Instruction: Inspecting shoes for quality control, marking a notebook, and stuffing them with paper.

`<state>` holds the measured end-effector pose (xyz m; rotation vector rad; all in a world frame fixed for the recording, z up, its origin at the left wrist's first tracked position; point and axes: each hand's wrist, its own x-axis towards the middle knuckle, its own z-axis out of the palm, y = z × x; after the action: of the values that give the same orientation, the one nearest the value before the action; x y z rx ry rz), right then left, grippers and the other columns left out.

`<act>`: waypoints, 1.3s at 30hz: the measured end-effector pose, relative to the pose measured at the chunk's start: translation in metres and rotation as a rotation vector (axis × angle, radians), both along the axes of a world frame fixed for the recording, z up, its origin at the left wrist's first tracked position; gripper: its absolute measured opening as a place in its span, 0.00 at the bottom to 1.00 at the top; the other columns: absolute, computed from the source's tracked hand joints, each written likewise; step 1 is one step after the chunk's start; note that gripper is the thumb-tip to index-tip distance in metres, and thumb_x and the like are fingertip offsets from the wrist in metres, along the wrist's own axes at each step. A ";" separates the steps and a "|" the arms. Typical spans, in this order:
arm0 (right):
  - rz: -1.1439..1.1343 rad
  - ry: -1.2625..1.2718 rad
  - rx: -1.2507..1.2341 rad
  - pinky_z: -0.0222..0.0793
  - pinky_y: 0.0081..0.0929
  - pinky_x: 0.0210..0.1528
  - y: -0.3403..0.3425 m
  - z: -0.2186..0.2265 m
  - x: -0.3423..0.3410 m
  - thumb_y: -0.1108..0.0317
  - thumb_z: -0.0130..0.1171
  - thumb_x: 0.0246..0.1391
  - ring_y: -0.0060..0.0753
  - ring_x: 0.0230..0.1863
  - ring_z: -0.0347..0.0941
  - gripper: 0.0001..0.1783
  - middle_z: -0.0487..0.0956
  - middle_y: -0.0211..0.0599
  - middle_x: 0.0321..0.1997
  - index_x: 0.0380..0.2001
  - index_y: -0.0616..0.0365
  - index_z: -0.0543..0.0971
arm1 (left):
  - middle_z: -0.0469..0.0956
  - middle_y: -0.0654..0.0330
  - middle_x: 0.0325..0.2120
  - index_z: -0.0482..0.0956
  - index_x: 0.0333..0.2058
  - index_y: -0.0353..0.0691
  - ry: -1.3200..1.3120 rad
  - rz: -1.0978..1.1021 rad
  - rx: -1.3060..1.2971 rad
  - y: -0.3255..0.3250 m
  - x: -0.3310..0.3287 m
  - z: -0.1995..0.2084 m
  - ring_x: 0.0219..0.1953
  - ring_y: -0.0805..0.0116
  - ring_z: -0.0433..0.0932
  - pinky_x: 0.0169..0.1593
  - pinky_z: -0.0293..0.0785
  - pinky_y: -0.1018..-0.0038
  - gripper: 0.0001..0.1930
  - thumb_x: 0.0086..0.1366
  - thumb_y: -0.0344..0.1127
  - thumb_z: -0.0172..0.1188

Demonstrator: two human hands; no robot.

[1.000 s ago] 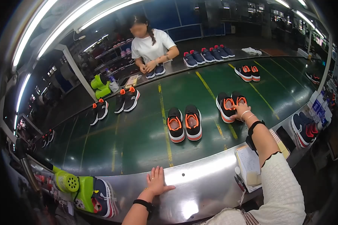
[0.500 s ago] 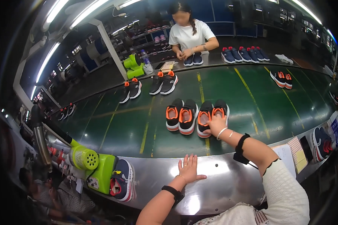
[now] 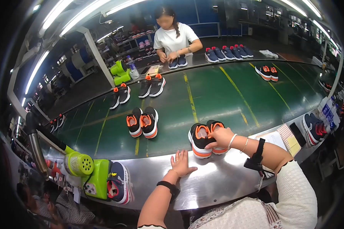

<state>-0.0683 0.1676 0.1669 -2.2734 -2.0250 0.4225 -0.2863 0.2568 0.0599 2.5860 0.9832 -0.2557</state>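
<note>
A pair of black sneakers [image 3: 199,143] with orange lining and white-and-orange soles is in my right hand [image 3: 220,138], whose fingers grip the two shoes where they meet at the openings. The heels reach the border between the green belt [image 3: 172,114] and the steel table edge [image 3: 221,183]. My left hand [image 3: 180,165] lies palm down on the steel, fingers spread, holding nothing, just left of the pair. A second pair of black-and-orange sneakers [image 3: 143,124] stands on the belt farther left.
More black sneakers [image 3: 152,87] stand farther along the belt. Across it, a co-worker [image 3: 176,40] handles navy shoes [image 3: 178,62] near a row of navy shoes [image 3: 227,53]. A green machine [image 3: 96,177] and navy sneaker [image 3: 119,183] are at left; a notebook [image 3: 273,140] at right.
My right hand has drawn one black pair toward me, off from the pair beside it, to the steel edge. The view has shifted right; my left hand stays flat on the table.
</note>
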 end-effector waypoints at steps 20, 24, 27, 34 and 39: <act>-0.502 0.900 0.513 0.65 0.28 0.45 -0.197 -0.043 -0.006 0.64 0.53 0.53 0.32 0.42 0.70 0.20 0.74 0.40 0.42 0.49 0.60 0.70 | 0.57 0.54 0.57 0.63 0.55 0.40 -0.733 0.541 -0.940 -0.051 -0.028 0.045 0.59 0.63 0.58 0.58 0.55 0.65 0.22 0.62 0.39 0.50; -0.638 1.209 0.328 0.65 0.28 0.47 -0.190 -0.059 -0.003 0.60 0.53 0.55 0.33 0.45 0.69 0.26 0.72 0.45 0.47 0.54 0.59 0.63 | 0.59 0.52 0.56 0.55 0.59 0.38 -0.738 0.424 -0.904 -0.081 -0.030 0.067 0.55 0.66 0.62 0.55 0.60 0.67 0.29 0.62 0.41 0.50; -0.528 1.145 0.187 0.63 0.32 0.51 -0.172 -0.061 -0.023 0.54 0.57 0.51 0.44 0.52 0.66 0.39 0.65 0.54 0.53 0.60 0.57 0.53 | 0.63 0.50 0.52 0.51 0.60 0.37 -0.655 0.280 -0.629 -0.090 -0.031 0.038 0.52 0.63 0.67 0.52 0.64 0.71 0.35 0.57 0.38 0.57; -0.549 1.578 0.383 0.64 0.26 0.50 -0.167 -0.091 -0.026 0.68 0.53 0.49 0.35 0.50 0.68 0.30 0.69 0.43 0.51 0.56 0.62 0.59 | 0.72 0.53 0.41 0.64 0.50 0.31 -1.042 0.674 -1.106 -0.106 -0.026 0.034 0.40 0.66 0.75 0.43 0.72 0.75 0.23 0.52 0.23 0.49; -0.677 2.057 0.276 0.66 0.23 0.51 -0.175 -0.087 -0.028 0.75 0.49 0.46 0.28 0.49 0.69 0.25 0.71 0.36 0.49 0.52 0.61 0.66 | 0.70 0.50 0.46 0.64 0.49 0.32 -1.290 0.759 -1.531 -0.119 -0.037 0.028 0.43 0.63 0.75 0.44 0.75 0.71 0.21 0.55 0.21 0.42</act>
<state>-0.0963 -0.0076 0.0797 -0.9037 -0.1953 1.3392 -0.3229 0.1380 0.0881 0.5546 0.6253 0.5812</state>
